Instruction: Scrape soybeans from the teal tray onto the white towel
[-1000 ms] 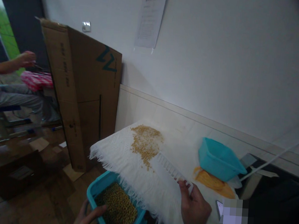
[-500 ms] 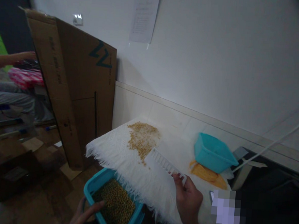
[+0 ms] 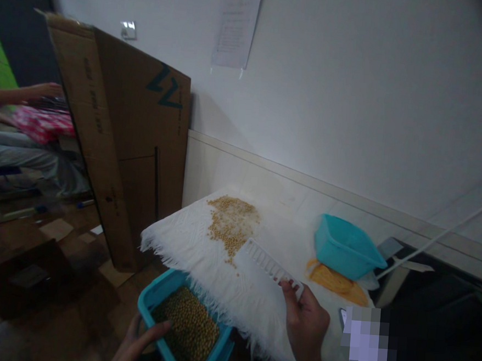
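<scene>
My right hand (image 3: 307, 320) is closed on one end of a white slotted plastic strip (image 3: 266, 261). The strip slants over the white fringed cloth (image 3: 195, 238), its far end beside a spread of soybeans (image 3: 231, 232) mixed with small whitish grains. Below the cloth's front edge, my left hand (image 3: 143, 338) grips the rim of a blue plastic basket (image 3: 161, 345), thumb over the inside and the other fingers mostly hidden. Many soybeans (image 3: 196, 323) lie in that basket.
A second blue basket (image 3: 347, 245) stands at the table's right by an orange cloth (image 3: 336, 283). A phone-like item (image 3: 342, 317) lies near my right arm. At left rises a tall cardboard box (image 3: 135, 156), with another person's arm (image 3: 24, 95) beyond it. A white cable (image 3: 443, 233) crosses at right.
The view has shifted slightly. Both hands keep their holds, and the strip stays in nearly the same place beside the soybeans. The other person's arm has moved a little.
</scene>
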Tool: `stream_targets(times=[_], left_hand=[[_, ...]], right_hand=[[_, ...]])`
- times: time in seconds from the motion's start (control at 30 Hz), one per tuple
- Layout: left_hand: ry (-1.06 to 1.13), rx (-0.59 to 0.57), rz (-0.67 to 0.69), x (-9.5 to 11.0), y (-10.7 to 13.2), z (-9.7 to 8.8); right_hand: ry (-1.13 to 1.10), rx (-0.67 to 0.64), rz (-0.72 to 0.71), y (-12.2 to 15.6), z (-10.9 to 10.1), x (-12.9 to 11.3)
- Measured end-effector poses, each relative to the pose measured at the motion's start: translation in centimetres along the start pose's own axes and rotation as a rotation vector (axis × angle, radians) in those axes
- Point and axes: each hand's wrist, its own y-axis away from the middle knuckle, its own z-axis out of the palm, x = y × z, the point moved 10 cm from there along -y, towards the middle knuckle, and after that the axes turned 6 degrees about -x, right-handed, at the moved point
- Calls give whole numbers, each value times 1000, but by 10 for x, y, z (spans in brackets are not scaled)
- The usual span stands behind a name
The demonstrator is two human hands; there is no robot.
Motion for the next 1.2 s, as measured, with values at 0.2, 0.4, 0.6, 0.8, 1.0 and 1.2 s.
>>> stream_targets(times=[0.2,0.4,0.6,0.8,1.0,1.2], left_hand=[[-5,38,27,0,1,0],[-4,11,37,2,3,2],[-17,-16,24,1,6,3],[-11,-36,35,5,11,7],[-4,-40,27,3,9,2],[12,-37,25,-1,9,2]], right_hand=[[0,-13,-17,1,0,-4],[-38,-32,-29,1,2,-6],[-39,-49,-9,0,3,-6],[-66,-60,46,5,3,-17],[-40,-49,43,8,2,-27],[-39,-30,50,8,3,-26]])
